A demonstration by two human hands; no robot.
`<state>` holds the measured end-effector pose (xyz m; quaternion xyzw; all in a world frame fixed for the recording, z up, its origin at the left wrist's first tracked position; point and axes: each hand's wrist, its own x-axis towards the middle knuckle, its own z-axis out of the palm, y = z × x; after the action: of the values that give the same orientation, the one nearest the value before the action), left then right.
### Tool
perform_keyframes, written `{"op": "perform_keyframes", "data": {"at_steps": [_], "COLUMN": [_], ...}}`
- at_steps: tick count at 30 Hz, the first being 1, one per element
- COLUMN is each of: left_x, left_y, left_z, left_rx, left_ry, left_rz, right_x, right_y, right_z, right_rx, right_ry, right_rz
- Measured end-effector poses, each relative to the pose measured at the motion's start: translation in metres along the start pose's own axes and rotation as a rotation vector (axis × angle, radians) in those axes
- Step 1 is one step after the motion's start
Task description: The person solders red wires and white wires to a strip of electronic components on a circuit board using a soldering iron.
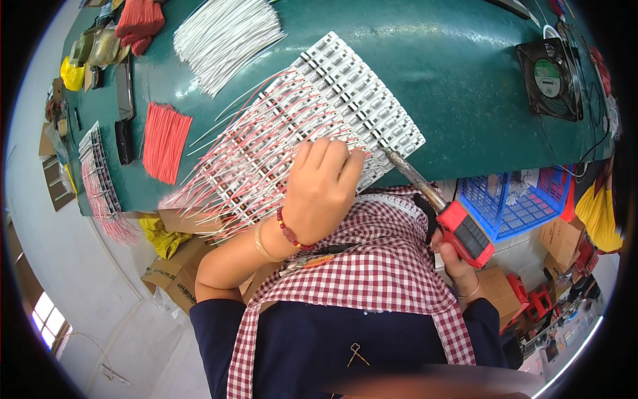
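Observation:
A white panel of small repeated holders with dark metal parts (372,100) lies tilted at the table's front edge. Many thin red and white wires (266,139) are fixed along its rows and fan out to the left. My left hand (322,186) rests over the panel's front part, fingers curled and pressed together; their tips are partly hidden, so what they pinch cannot be made out. My right hand (457,269) grips a red and black soldering iron (465,234) at the right. Its long metal tip reaches the panel just right of my left fingers.
On the green table (458,73) lie a white wire bundle (226,43) and a red wire bundle (166,141). Another wired panel (100,173) sits far left. A black fan (550,78) stands at right, above a blue plastic basket (512,203). Cardboard boxes (179,269) are below the table.

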<state>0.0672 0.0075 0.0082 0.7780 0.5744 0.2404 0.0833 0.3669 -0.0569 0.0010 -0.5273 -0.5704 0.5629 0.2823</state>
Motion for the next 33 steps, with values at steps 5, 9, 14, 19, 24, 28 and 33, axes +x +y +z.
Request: {"op": "perform_keyframes", "data": {"at_steps": [5, 9, 14, 19, 24, 28, 33], "left_x": [-0.006, -0.004, -0.001, -0.002, -0.001, 0.002, 0.004], "left_y": [0.002, 0.001, 0.0, 0.0, 0.001, 0.003, 0.001], "left_z": [0.005, 0.006, 0.005, 0.005, 0.006, 0.003, 0.001], "left_rx": [-0.069, -0.087, -0.085, -0.106, -0.116, -0.104, -0.088], "left_ry": [-0.074, -0.037, -0.062, -0.072, -0.059, -0.075, -0.125], "left_rz": [0.001, -0.02, -0.01, -0.025, -0.028, -0.036, -0.034], "right_x": [-0.003, -0.001, 0.001, -0.001, 0.003, 0.003, 0.001], "right_y": [0.002, 0.002, 0.004, 0.007, 0.004, 0.001, 0.0], "right_z": [-0.001, 0.0, 0.001, -0.001, 0.002, 0.003, -0.001], "right_rx": [-0.028, -0.024, -0.052, -0.078, -0.084, -0.082, -0.062], "right_ry": [-0.015, -0.031, -0.024, -0.049, -0.018, -0.024, -0.048], "right_rz": [0.003, 0.012, -0.027, -0.018, -0.055, 0.002, -0.016]}}
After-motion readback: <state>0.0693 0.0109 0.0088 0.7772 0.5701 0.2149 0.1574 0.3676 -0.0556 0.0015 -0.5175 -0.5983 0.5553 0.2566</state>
